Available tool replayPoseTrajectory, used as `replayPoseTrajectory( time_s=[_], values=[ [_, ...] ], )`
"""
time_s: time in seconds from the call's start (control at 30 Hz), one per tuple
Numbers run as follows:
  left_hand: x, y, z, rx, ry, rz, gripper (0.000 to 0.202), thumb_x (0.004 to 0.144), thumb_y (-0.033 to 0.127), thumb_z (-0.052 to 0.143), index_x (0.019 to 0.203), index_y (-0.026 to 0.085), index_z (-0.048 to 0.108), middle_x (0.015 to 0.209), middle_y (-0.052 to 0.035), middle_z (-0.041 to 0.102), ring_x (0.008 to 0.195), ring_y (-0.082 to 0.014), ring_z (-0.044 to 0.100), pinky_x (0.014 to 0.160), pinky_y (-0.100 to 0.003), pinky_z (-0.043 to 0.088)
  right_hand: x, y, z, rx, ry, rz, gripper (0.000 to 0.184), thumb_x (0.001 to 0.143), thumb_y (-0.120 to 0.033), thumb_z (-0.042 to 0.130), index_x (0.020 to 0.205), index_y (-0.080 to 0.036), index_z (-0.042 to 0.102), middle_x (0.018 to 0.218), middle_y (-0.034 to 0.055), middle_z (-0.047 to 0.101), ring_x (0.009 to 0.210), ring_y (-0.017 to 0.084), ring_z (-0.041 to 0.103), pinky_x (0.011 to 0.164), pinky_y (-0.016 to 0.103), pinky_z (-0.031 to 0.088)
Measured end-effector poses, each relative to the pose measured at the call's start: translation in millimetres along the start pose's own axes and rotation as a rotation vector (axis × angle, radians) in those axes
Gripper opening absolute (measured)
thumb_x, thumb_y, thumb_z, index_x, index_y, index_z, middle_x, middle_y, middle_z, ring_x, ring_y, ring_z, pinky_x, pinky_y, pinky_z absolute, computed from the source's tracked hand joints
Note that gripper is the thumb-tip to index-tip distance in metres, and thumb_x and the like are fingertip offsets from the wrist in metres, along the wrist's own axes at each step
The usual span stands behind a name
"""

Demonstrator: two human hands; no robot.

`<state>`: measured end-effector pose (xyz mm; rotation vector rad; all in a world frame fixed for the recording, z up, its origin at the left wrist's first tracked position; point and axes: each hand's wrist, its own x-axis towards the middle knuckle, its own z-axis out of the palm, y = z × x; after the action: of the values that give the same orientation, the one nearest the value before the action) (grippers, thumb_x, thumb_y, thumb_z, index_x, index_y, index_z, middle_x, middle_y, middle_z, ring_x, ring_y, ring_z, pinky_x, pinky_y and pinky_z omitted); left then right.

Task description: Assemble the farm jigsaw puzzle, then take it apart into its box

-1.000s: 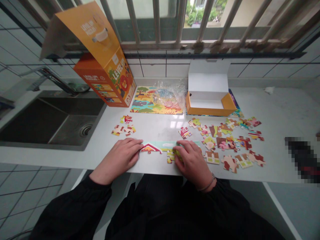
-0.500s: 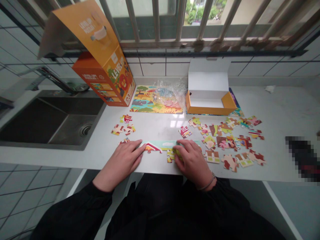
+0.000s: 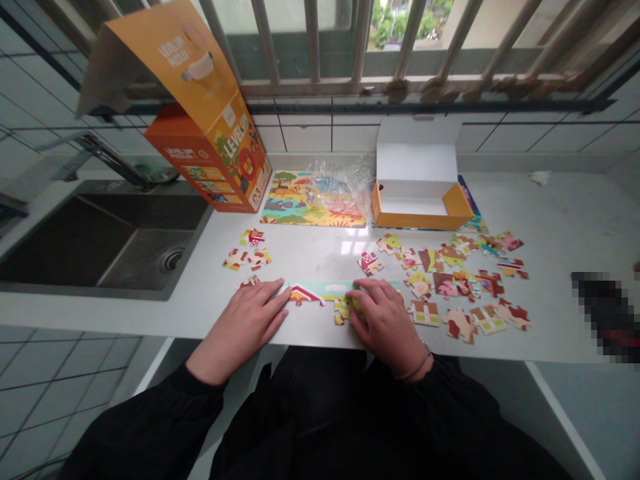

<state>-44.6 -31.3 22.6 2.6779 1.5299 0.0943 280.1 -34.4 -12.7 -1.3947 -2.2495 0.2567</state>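
A joined strip of jigsaw puzzle pieces, pale blue sky over green, lies near the counter's front edge between my hands. My left hand rests flat at its left end, fingers stretched out, the tips touching a piece with a red and white roof. My right hand curls over the strip's right part, thumb and fingers around a yellow-green puzzle piece below the strip; the hand partly hides that piece. Just above sits a loose red barn piece.
Several loose puzzle pieces spread to the right; a few more lie left. Behind are an orange puzzle box, an illustrated sheet under clear plastic wrap, and an open box. A sink is at left.
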Motion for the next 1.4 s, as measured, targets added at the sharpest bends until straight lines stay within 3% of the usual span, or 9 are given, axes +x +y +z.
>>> replayPoseTrajectory(
  time_s=[0.27, 0.5, 0.87, 1.0, 1.1, 1.17, 1.27, 1.4],
  values=[
    [-1.6, 2.2, 5.3, 0.019, 0.025, 0.016, 0.044, 0.111, 0.038, 0.057, 0.151, 0.024, 0.067, 0.161, -0.0149, 0.062, 0.141, -0.0375, 0.064, 0.118, -0.06, 0.053, -0.2, 0.6, -0.4, 0.003, -0.015, 0.001, 0.022, 0.105, -0.025, 0.064, 0.125, -0.022, 0.072, 0.141, 0.0137, 0.068, 0.135, 0.034, 0.059, 0.122, 0.054, 0.044],
    [-6.0, -2.3, 10.3, 0.056, 0.039, 0.024, 0.044, 0.113, 0.038, 0.054, 0.153, 0.027, 0.067, 0.165, -0.0138, 0.06, 0.144, -0.0379, 0.063, 0.119, -0.062, 0.052, -0.9, 0.6, 0.2, -0.008, -0.025, 0.005, 0.023, 0.105, -0.026, 0.063, 0.125, -0.022, 0.073, 0.142, 0.0135, 0.068, 0.136, 0.034, 0.058, 0.125, 0.054, 0.041],
    [-2.1, 10.8, 12.3, 0.065, 0.05, -0.011, 0.048, 0.11, 0.044, 0.059, 0.15, 0.02, 0.067, 0.163, -0.0172, 0.061, 0.144, -0.0395, 0.062, 0.121, -0.06, 0.05, 0.2, -2.4, -0.9, -0.007, -0.025, 0.021, 0.024, 0.105, -0.026, 0.063, 0.125, -0.021, 0.074, 0.142, 0.0137, 0.069, 0.135, 0.033, 0.06, 0.124, 0.054, 0.044],
    [-2.6, 17.1, 21.1, 0.086, 0.075, -0.033, 0.053, 0.109, 0.047, 0.061, 0.152, 0.016, 0.064, 0.164, -0.0192, 0.059, 0.146, -0.0424, 0.059, 0.122, -0.063, 0.048, -1.8, -3.0, -3.1, -0.037, -0.041, 0.033, 0.027, 0.107, -0.028, 0.061, 0.13, -0.023, 0.074, 0.149, 0.0123, 0.069, 0.145, 0.033, 0.056, 0.132, 0.058, 0.034],
    [3.5, 33.2, 29.3, 0.07, 0.131, -0.02, 0.062, 0.109, 0.048, 0.059, 0.159, 0.012, 0.055, 0.171, -0.0212, 0.051, 0.153, -0.0431, 0.053, 0.125, -0.064, 0.045, 2.3, 3.5, -9.5, -0.078, -0.081, 0.012, 0.037, 0.111, -0.036, 0.057, 0.144, -0.024, 0.068, 0.164, 0.0105, 0.061, 0.157, 0.032, 0.047, 0.137, 0.06, 0.024],
    [12.7, 51.9, 33.8, 0.04, 0.137, 0.027, 0.065, 0.11, 0.046, 0.057, 0.167, 0.014, 0.047, 0.176, -0.0182, 0.045, 0.16, -0.04, 0.046, 0.129, -0.062, 0.041, 8.9, 11.1, -15.0, -0.118, -0.113, 0.007, 0.045, 0.113, -0.041, 0.054, 0.154, -0.025, 0.063, 0.171, 0.0098, 0.054, 0.163, 0.032, 0.04, 0.137, 0.062, 0.021],
    [30.7, 85.7, 38.9, -0.015, 0.084, 0.174, 0.064, 0.111, 0.042, 0.056, 0.17, 0.021, 0.043, 0.178, -0.0123, 0.042, 0.165, -0.035, 0.04, 0.133, -0.06, 0.036, 19.7, 23.4, -21.4, -0.164, -0.182, 0.021, 0.052, 0.115, -0.047, 0.048, 0.162, -0.026, 0.056, 0.175, 0.0092, 0.048, 0.168, 0.033, 0.034, 0.137, 0.067, 0.019],
    [49.4, 116.9, 45.1, -0.058, 0.02, 0.273, 0.065, 0.111, 0.051, 0.056, 0.17, 0.026, 0.045, 0.178, -0.0091, 0.045, 0.167, -0.0365, 0.036, 0.136, -0.063, 0.029, 22.8, 35.1, -24.9, -0.202, -0.265, 0.064, 0.055, 0.116, -0.05, 0.042, 0.164, -0.026, 0.054, 0.177, 0.0081, 0.044, 0.167, 0.036, 0.034, 0.135, 0.072, 0.02]
  ],
)
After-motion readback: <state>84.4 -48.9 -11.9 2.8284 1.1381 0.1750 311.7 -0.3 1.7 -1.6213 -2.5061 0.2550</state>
